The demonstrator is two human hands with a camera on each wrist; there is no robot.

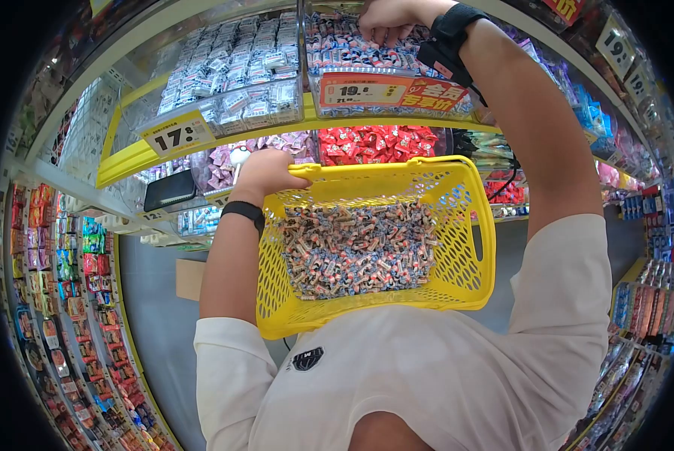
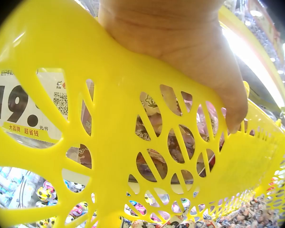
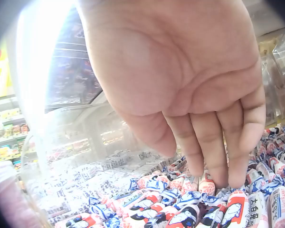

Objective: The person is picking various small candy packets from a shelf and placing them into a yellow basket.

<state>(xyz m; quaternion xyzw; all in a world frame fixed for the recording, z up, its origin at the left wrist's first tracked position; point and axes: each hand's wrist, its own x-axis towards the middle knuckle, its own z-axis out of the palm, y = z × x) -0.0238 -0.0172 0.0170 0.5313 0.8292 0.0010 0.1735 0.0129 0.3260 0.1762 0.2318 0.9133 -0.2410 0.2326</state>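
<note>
My left hand (image 1: 265,174) grips the far left rim of a yellow plastic shopping basket (image 1: 386,177), its thumb lying over the edge inside. The basket hangs tilted against my body, with a thick layer of small wrapped candies (image 1: 359,259) across its bottom. Up at the shelf, my right hand (image 1: 393,21) reaches into a clear bin of blue, white and red wrapped candies (image 1: 344,49). In the right wrist view, the fingers (image 3: 211,147) point down, fairly straight and side by side, with their tips among the candies (image 3: 180,211). The thumb hangs apart from them.
A red price sign (image 1: 382,92) fronts the bin. White-wrapped candies (image 1: 239,68) fill the bin to its left, above a 17.8 price tag (image 1: 177,134). Red candies (image 1: 378,144) lie on the shelf below. A dark phone (image 1: 170,191) rests left of my left hand.
</note>
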